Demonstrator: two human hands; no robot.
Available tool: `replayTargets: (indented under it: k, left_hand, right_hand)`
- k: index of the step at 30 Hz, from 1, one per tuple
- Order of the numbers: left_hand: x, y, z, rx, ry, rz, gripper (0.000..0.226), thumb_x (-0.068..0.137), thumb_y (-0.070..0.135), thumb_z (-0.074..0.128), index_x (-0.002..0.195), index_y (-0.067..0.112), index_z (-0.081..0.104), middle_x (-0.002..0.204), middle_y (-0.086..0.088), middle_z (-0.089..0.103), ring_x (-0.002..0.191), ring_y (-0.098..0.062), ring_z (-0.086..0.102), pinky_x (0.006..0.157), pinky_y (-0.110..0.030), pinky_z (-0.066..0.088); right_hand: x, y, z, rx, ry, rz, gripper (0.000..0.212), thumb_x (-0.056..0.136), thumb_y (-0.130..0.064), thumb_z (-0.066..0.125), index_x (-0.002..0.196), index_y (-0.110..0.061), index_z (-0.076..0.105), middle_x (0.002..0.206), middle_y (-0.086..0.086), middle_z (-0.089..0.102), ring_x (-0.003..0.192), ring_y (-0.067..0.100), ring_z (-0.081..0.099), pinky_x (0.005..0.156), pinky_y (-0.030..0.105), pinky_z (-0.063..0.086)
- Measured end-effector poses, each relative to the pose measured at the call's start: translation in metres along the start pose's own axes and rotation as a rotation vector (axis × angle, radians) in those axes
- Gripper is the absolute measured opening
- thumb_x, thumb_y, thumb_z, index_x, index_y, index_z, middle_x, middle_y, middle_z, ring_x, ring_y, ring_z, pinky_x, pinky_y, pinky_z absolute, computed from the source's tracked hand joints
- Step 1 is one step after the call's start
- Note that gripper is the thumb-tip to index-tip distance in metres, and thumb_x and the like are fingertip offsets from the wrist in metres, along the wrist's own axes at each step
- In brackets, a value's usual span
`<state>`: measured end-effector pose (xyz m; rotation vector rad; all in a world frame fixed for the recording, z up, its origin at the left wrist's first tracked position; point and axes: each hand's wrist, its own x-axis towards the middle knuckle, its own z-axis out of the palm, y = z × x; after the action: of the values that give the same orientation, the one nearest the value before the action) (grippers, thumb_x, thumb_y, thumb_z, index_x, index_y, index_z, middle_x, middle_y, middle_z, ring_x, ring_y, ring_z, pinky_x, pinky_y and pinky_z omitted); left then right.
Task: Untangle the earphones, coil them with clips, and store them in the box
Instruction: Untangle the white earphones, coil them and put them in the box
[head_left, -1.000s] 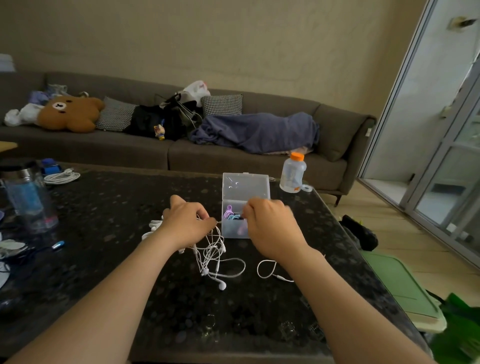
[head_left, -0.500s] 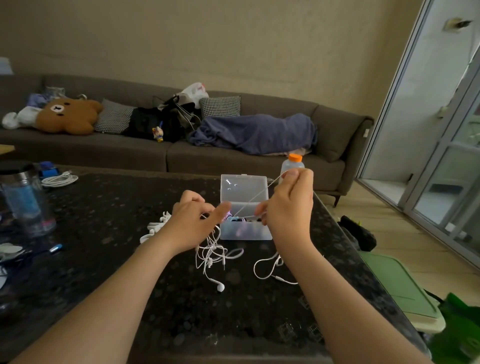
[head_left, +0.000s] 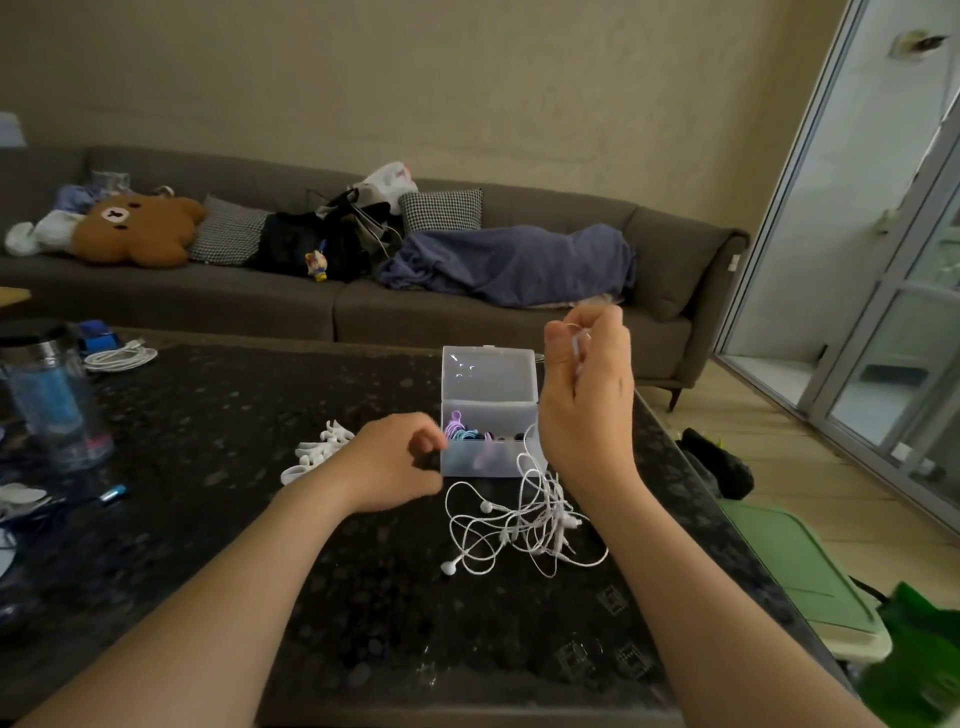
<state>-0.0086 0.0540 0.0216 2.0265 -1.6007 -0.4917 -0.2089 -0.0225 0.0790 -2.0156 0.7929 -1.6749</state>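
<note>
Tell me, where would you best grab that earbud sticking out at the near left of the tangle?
Probably pinch the earbud by its short stem, coming from above on the near left. There it lies clear of the tangle, on bare table, while loops of wire crowd its right and far sides.

A dark speckled desk is seen in the fgd. At its L edge a clear tumbler is stood upright, w/ a coiled white USB cable laid behind it. A grey sofa is set along the wall beyond, w/ a brown bear plush at its L end, a black bag mid-seat and a blue blanket heaped to the R. A green-lidded bin is placed on the floor R of the desk, near a glass sliding door.
</note>
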Motion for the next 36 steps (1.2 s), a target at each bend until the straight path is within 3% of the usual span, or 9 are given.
replayTargets:
  k: [5,9,12,17,23,26,31,34,36]
  left_hand:
    - [-0.003,0.042,0.017,-0.136,-0.191,0.207,0.053,0.080,0.068,0.081,0.127,0.050,0.065,0.130,0.033,0.062,0.123,0.007,0.058,0.103,-0.027,0.049]
    - [-0.003,0.054,0.025,-0.079,-0.239,0.217,0.016,0.101,0.049,0.066,0.101,0.037,0.077,0.096,0.028,0.072,0.093,0.009,0.066,0.092,-0.022,0.048]
    - [-0.002,0.048,0.022,-0.074,-0.220,0.166,0.010,0.107,0.035,0.058,0.109,0.033,0.067,0.096,0.017,0.076,0.086,0.002,0.069,0.084,-0.029,0.051]
    - [-0.002,0.039,0.010,-0.200,-0.167,0.062,0.047,0.099,0.002,0.056,0.131,0.029,0.033,0.100,0.013,0.081,0.101,-0.010,0.074,0.101,-0.042,0.057]
    - [-0.002,0.022,0.006,-0.261,-0.083,0.014,0.011,0.109,0.031,0.054,0.113,0.024,0.061,0.095,0.005,0.082,0.103,-0.035,0.075,0.101,-0.056,0.056]
    - [-0.007,0.024,0.002,-0.237,-0.062,0.067,0.034,0.114,0.034,0.045,0.104,0.022,0.075,0.089,0.007,0.082,0.074,-0.008,0.073,0.079,-0.036,0.053]
    - [-0.007,0.029,0.001,-0.288,-0.045,0.122,0.038,0.112,0.048,0.043,0.100,0.033,0.076,0.083,0.000,0.079,0.065,-0.024,0.055,0.066,-0.038,0.049]
    - [-0.005,0.028,0.004,-0.267,-0.074,0.170,0.038,0.110,0.052,0.045,0.084,0.047,0.073,0.080,0.000,0.076,0.070,-0.018,0.063,0.075,-0.041,0.053]
    - [-0.003,0.028,0.005,-0.240,-0.088,0.178,0.041,0.110,0.049,0.047,0.077,0.049,0.070,0.078,0.000,0.075,0.067,-0.013,0.062,0.071,-0.039,0.051]
  right_hand:
    - [0.003,-0.004,0.007,0.125,0.000,0.011,0.017,0.106,-0.056,0.043,0.105,-0.039,0.045,0.096,0.011,0.060,0.084,0.034,0.064,0.069,0.048,0.061]
    - [0.003,-0.004,0.006,0.088,0.034,-0.035,0.017,0.107,-0.055,0.045,0.110,-0.038,0.046,0.099,0.011,0.059,0.084,0.027,0.065,0.070,0.046,0.061]
    - [0.002,-0.006,0.000,-0.003,0.124,-0.114,0.010,0.108,-0.037,0.056,0.110,-0.027,0.054,0.105,0.003,0.052,0.085,-0.002,0.052,0.072,0.011,0.046]
    - [0.004,0.009,-0.008,-0.431,0.146,-0.331,0.024,0.100,-0.044,0.069,0.099,-0.021,0.073,0.104,0.001,0.059,0.101,0.015,0.041,0.068,0.026,0.038]
    - [0.002,0.019,-0.012,-0.807,-0.080,-0.168,0.021,0.101,-0.040,0.064,0.115,-0.029,0.076,0.116,-0.001,0.068,0.110,0.028,0.033,0.084,0.041,0.023]
    - [-0.003,0.012,-0.009,-0.970,-0.343,0.037,0.032,0.092,-0.030,0.057,0.123,-0.031,0.066,0.130,0.004,0.056,0.124,0.035,0.031,0.095,0.047,0.023]
    - [-0.009,0.000,0.000,-0.634,-0.590,0.088,0.071,0.091,-0.020,0.060,0.156,-0.035,0.037,0.169,0.002,0.018,0.158,0.028,0.005,0.124,0.058,0.013]
    - [-0.014,-0.001,0.007,-0.410,-0.737,0.004,0.060,0.098,-0.018,0.053,0.152,-0.042,0.042,0.160,-0.007,0.039,0.153,0.018,0.026,0.124,0.051,0.015]
    - [-0.017,0.002,0.011,-0.446,-0.795,-0.027,0.044,0.104,-0.018,0.046,0.142,-0.037,0.054,0.131,-0.009,0.063,0.134,0.018,0.050,0.119,0.046,0.027]
